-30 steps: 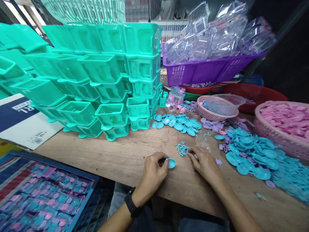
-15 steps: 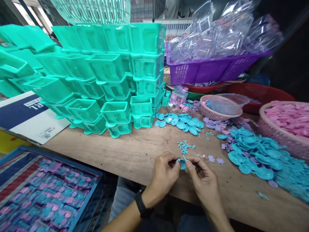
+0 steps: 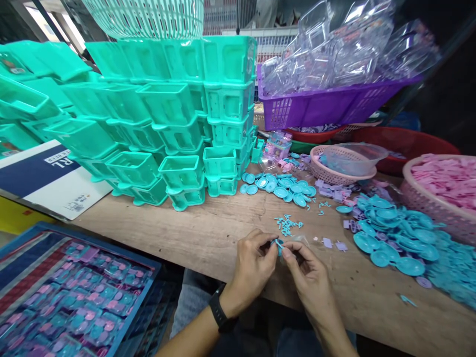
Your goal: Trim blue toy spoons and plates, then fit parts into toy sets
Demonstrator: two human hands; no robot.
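My left hand point(image 3: 255, 265) and my right hand point(image 3: 308, 275) meet just above the wooden table's point(image 3: 208, 233) near edge. Between their fingertips they pinch one small blue plastic piece point(image 3: 278, 244); it is mostly hidden by my fingers. A black watch sits on my left wrist. A little beyond my fingers lies a cluster of tiny blue pins point(image 3: 286, 224). To the right spreads a heap of blue spoon-like parts point(image 3: 390, 235), and a few small lilac bits point(image 3: 332, 244) lie between it and my hands.
Stacked turquoise plastic tubs point(image 3: 163, 114) fill the back left. A purple basket point(image 3: 320, 106) holds clear shells. Blue discs point(image 3: 278, 187), a small pink basket point(image 3: 334, 171), a pink basket of pink parts point(image 3: 442, 193) and a blue tray of packed items point(image 3: 74, 292) surround the hands.
My right hand has left the pile of pins and joined my left hand. Both have drawn back toward me, now pinching the blue piece together.
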